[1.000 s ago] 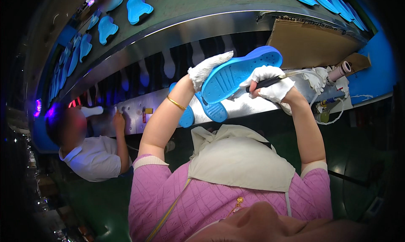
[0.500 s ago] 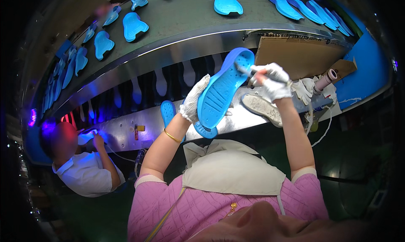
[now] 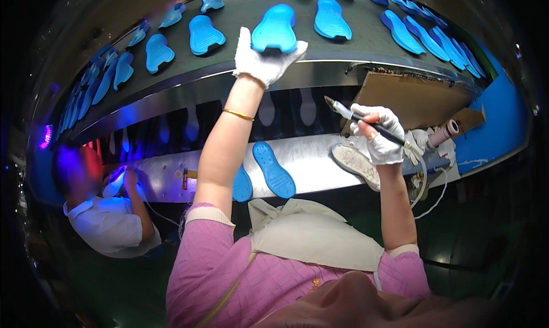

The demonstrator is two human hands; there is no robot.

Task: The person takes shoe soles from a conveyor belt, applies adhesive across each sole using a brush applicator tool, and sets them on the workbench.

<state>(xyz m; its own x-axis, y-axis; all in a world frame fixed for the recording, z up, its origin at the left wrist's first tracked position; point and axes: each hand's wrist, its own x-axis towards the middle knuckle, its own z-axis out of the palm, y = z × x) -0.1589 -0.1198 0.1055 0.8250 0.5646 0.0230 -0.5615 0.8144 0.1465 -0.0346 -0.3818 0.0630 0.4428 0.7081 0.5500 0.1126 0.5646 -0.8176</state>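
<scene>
My left hand (image 3: 260,64), in a white glove, reaches forward to the dark green belt (image 3: 237,28). It grips a blue shoe sole (image 3: 274,28) by the near end, thumb on one side and fingers on the other. In my gloved right hand (image 3: 381,138), over the bench's right part, is a brush (image 3: 345,112) with a black handle and dark tip, pointing up and left. A pale hose (image 3: 422,165) hangs near its back end. Between my arms, two more blue soles (image 3: 274,171) lie on the metal bench (image 3: 314,173), one partly hidden by my left forearm.
Several blue soles (image 3: 206,35) sit along the belt, behind its metal rail (image 3: 189,88). A dirty pale sole-shaped piece (image 3: 354,162) lies below my right hand. Cardboard (image 3: 400,102) and a pink cylinder (image 3: 443,133) stand at right. Another person (image 3: 114,222) works at left.
My left hand has carried the blue sole up and away from the brush, over to the belt. The right hand has moved slightly down, still gripping the brush. Soles on the belt have shifted right.
</scene>
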